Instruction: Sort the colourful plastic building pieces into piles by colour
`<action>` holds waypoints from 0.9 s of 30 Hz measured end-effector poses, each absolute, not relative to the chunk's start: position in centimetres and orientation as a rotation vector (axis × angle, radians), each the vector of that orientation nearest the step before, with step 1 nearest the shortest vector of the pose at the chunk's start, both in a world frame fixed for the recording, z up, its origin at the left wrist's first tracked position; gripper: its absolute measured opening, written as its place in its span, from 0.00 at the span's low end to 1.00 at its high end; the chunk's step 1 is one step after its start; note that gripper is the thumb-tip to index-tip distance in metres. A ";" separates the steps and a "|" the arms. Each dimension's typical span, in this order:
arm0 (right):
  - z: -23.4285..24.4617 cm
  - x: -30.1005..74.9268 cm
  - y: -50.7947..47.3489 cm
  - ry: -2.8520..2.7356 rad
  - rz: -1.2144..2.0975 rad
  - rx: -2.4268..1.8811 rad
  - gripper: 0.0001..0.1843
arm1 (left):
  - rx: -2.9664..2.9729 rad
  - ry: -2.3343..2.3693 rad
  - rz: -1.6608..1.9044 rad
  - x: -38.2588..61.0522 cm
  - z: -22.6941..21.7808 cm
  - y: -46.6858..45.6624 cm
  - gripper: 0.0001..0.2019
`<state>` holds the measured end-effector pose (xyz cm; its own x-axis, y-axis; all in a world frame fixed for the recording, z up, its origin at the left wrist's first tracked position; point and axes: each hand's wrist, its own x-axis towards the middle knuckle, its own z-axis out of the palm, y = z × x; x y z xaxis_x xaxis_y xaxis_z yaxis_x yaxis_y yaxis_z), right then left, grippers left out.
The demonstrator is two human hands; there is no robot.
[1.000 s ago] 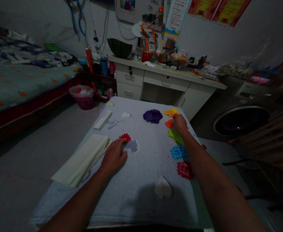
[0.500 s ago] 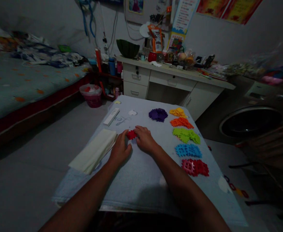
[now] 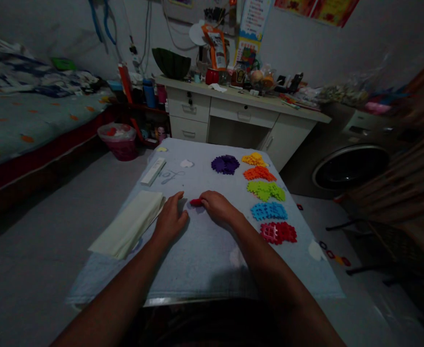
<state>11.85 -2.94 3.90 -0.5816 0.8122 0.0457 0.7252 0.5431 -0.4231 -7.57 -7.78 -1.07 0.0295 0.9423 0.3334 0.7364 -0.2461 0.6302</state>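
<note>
On a table covered with a pale blue cloth (image 3: 204, 260), my right hand (image 3: 217, 207) pinches a small red toothed plastic piece (image 3: 196, 202) at its fingertips. My left hand (image 3: 170, 219) lies just left of it, fingers stretched toward the piece, holding nothing. Along the right side lie sorted piles of the same pieces: purple (image 3: 225, 164), yellow (image 3: 254, 159), orange (image 3: 258, 174), green (image 3: 266, 191), blue (image 3: 268, 211) and red (image 3: 278, 233).
A folded cream cloth (image 3: 128, 224) and a white remote-like bar (image 3: 153, 171) lie on the table's left. Behind stand a cluttered white desk (image 3: 240, 113), a bed (image 3: 23, 130) at left, a pink bin (image 3: 119, 140) and a washing machine (image 3: 352, 164) at right.
My right hand came from the orange pile at the far right to the red piece by my left hand and took hold of it. My left hand has opened beside it.
</note>
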 end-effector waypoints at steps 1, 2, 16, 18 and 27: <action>4.3 13.0 -3.4 -2.508 0.539 -1.310 0.12 | 2.058 1.712 1.003 -7.6 -1.1 -7.8 0.27; 4.8 14.2 -3.8 -2.468 0.539 -1.331 0.12 | 2.089 1.705 0.973 -7.6 -1.1 -7.8 0.25; 6.3 32.9 -13.2 -1.732 0.574 -1.772 0.12 | 2.290 1.658 0.817 -7.6 -1.2 -7.5 0.16; 5.7 33.5 -14.1 -1.693 0.611 -1.794 0.13 | 2.296 1.666 0.811 -7.6 -1.0 -7.5 0.15; 6.0 31.4 -14.4 -1.744 0.546 -1.844 0.11 | 2.313 1.660 0.794 -7.7 -1.0 -7.5 0.14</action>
<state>31.43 -14.44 5.97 0.0808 0.9942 0.0712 0.7762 -0.0180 -0.6302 -7.65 -7.49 -1.02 0.2318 0.9211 0.3128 0.8216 -0.3575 0.4440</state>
